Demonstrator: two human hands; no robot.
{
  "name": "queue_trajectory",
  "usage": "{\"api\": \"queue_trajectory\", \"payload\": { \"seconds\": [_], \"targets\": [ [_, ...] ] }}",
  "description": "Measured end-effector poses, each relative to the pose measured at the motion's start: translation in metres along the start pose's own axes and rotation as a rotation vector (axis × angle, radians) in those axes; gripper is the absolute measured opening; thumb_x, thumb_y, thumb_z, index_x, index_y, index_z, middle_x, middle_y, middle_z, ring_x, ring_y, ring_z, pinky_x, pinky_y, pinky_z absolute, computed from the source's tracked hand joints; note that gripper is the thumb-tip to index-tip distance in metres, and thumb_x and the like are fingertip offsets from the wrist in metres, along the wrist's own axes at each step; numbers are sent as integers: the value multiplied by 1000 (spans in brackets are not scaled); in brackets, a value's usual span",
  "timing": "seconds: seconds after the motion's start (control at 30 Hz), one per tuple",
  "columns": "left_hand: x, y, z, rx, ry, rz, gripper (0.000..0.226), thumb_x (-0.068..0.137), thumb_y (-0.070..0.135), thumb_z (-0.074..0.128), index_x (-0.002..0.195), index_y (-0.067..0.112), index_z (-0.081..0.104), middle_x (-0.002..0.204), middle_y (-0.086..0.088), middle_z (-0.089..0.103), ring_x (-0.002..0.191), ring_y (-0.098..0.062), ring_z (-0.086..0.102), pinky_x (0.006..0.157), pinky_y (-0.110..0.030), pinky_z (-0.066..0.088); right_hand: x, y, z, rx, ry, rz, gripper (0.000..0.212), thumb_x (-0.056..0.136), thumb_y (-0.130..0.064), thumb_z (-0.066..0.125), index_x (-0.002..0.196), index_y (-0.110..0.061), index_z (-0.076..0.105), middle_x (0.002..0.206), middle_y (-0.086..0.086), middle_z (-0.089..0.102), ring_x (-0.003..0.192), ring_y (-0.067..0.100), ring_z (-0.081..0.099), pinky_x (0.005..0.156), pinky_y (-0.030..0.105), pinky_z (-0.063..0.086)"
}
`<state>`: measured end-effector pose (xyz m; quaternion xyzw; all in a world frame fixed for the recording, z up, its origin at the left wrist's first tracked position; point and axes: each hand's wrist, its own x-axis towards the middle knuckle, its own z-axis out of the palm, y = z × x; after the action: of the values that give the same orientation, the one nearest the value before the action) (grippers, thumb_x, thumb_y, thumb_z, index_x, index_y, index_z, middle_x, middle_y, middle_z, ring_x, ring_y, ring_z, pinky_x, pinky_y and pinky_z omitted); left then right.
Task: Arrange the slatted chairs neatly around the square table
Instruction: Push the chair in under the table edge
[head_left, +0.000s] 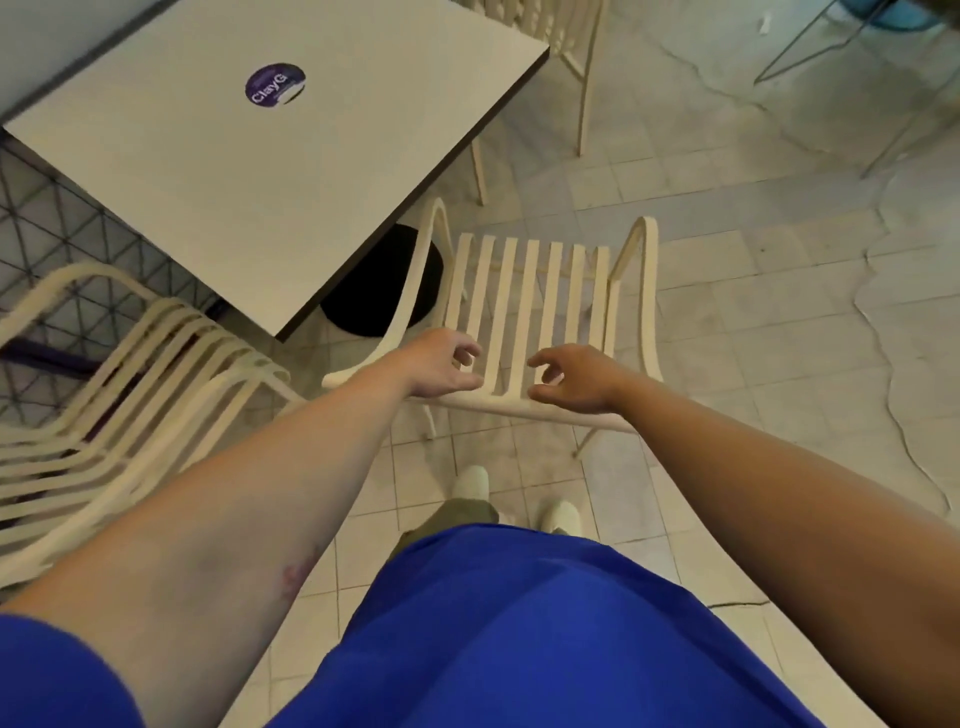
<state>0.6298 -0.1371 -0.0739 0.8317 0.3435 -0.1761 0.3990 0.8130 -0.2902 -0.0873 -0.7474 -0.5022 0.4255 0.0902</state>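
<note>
Centre: slatted chair on tiled floor, seat turned toward table, just off its near corner. L hand & R hand side by side just over its top rail, fingers loosely curled, gripping nothing. Second slatted chair at table's left; third chair beyond far corner.
</note>
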Motion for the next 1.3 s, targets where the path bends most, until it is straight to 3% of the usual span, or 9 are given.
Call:
{"api": "queue_trajectory", "payload": {
  "seconds": [0.17,0.37,0.53,0.63,0.73,0.8,1.07,1.3],
  "targets": [
    [24,-31,7,128,-198,-34,64,85,38,78,141,21,53,135,0,58,117,-19,57,100,-37,47,8,25,8,-121,-128,208,70,85,-44,70,145,-21,41,140,4,51,125,23,49,104,38,38],
    [43,-61,30,396,-311,31,67,85,32,73,146,35,45,125,1,60,103,-19,58,87,-37,49,16,40,42,-287,-237,268,61,86,-26,66,141,-32,41,123,1,59,95,19,56,81,33,46],
    [52,-70,32,472,-372,21,77,87,18,62,149,53,31,116,3,59,90,-16,57,83,-38,53,23,50,49,-314,-229,300,75,83,-14,59,144,-49,31,104,-7,54,74,8,49,65,28,41],
    [55,-70,36,472,-373,-10,84,87,8,57,148,57,28,102,6,55,80,-11,54,72,-33,53,25,56,49,-325,-225,278,78,81,-10,57,142,-52,32,112,-5,58,78,12,52,66,29,46],
    [55,-70,37,468,-375,-31,87,86,3,54,149,57,27,92,11,49,77,-11,53,61,-28,45,27,60,48,-306,-213,232,73,80,-5,57,137,-48,42,103,-5,57,78,13,53,72,32,50],
    [54,-69,37,470,-368,-40,87,87,2,53,149,58,26,89,13,47,76,-11,53,56,-26,41,27,62,49,-291,-215,216,78,80,-4,57,142,-47,38,106,-4,57,82,15,55,74,31,49],
    [54,-48,45,459,-337,-77,85,91,2,48,149,60,24,96,8,50,79,-12,53,66,-31,47,27,82,33,-293,-224,176,79,82,-5,60,146,-42,34,115,-1,57,84,14,53,75,29,46],
    [56,-22,67,411,-282,-165,86,91,2,47,146,64,23,89,12,45,74,-10,50,54,-27,37,28,112,10,-363,-264,110,78,82,-7,60,146,-42,34,114,-2,57,85,15,54,75,29,46]
  ]
}}
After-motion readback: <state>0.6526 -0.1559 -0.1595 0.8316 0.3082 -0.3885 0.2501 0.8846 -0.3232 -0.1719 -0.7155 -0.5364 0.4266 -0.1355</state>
